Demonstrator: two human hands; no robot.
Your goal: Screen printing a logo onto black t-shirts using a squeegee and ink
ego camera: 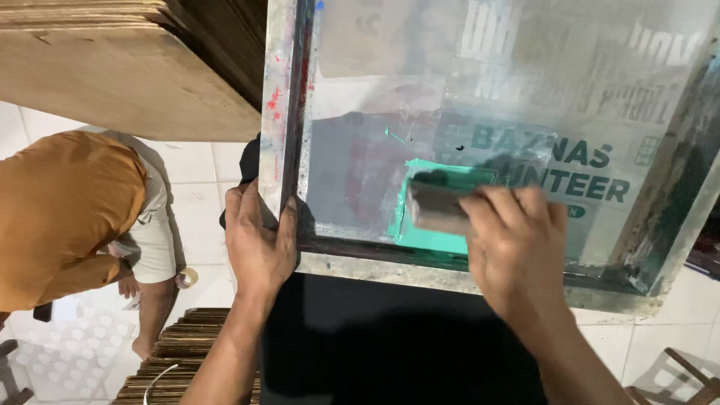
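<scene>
A metal-framed printing screen (480, 112) lies over black fabric (390, 337). The left hand (259, 240) clamps its corner, steadying it, while the right hand (517, 247), grip wrapped tight, presses a wooden squeegee (435, 206) into green ink (431, 240).

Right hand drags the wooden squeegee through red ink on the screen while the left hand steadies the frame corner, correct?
Not quite: the ink is teal green, not red, as the head view shows. The right hand does hold the squeegee, and the left hand grips the frame corner.
</scene>
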